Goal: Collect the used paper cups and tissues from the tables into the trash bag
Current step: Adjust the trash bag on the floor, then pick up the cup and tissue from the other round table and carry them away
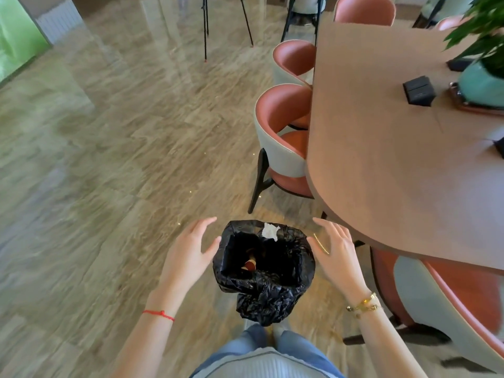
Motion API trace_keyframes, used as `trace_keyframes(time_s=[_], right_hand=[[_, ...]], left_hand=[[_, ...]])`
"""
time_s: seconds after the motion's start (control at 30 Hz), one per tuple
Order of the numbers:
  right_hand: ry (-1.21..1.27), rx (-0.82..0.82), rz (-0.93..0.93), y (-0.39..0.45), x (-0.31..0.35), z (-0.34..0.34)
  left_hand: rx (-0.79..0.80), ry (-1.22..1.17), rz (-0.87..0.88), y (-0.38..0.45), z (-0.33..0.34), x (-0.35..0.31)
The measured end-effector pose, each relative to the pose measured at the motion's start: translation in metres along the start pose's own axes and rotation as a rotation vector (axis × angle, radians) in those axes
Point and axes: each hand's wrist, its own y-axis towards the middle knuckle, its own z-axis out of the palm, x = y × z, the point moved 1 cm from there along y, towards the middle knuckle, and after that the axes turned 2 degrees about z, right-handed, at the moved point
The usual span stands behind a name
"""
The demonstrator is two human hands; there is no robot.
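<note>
A black trash bag (pixel 275 293) lines a small bin on the floor in front of me, its mouth wide. A crumpled white tissue (pixel 270 231) lies on the bag's far rim. Down inside the bag a reddish-brown paper cup (pixel 249 264) lies on its side. My left hand (pixel 191 252) hovers just left of the bag's rim with fingers spread and holds nothing. On the other side of the rim, my right hand (pixel 336 252) is also spread and holds nothing. Neither hand clearly touches the bag.
A brown oval table (pixel 381 148) fills the right side, carrying black boxes (pixel 418 90) and a plant in a teal pot (pixel 482 83). Pink-and-grey chairs (pixel 283 137) are tucked along its left edge, another (pixel 447 298) at lower right. Tripod legs (pixel 205 28) stand far back.
</note>
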Motion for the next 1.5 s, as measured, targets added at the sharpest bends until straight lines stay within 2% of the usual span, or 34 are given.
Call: trace_keyframes(time_s=[0.27, 0.5, 0.7, 1.03, 1.5], right_hand=[[-0.022, -0.199, 0.049, -0.07, -0.021, -0.048], [0.011, -0.352, 0.208, -0.171, -0.068, -0.095], [-0.044, -0.524, 0.368, -0.307, -0.116, -0.152], [-0.173, -0.83, 0.7, -0.534, -0.18, -0.24], [-0.251, -1.192, 1.133, -0.715, -0.267, -0.312]], left_hand=[[0.051, 0.027, 0.221, -0.02, 0.004, -0.054], [0.117, -0.046, 0.459, -0.055, 0.04, -0.132], [0.206, -0.095, 0.708, -0.125, 0.087, -0.231], [0.422, -0.18, 1.024, -0.264, 0.178, -0.394], [0.74, -0.241, 1.479, -0.402, 0.31, -0.612]])
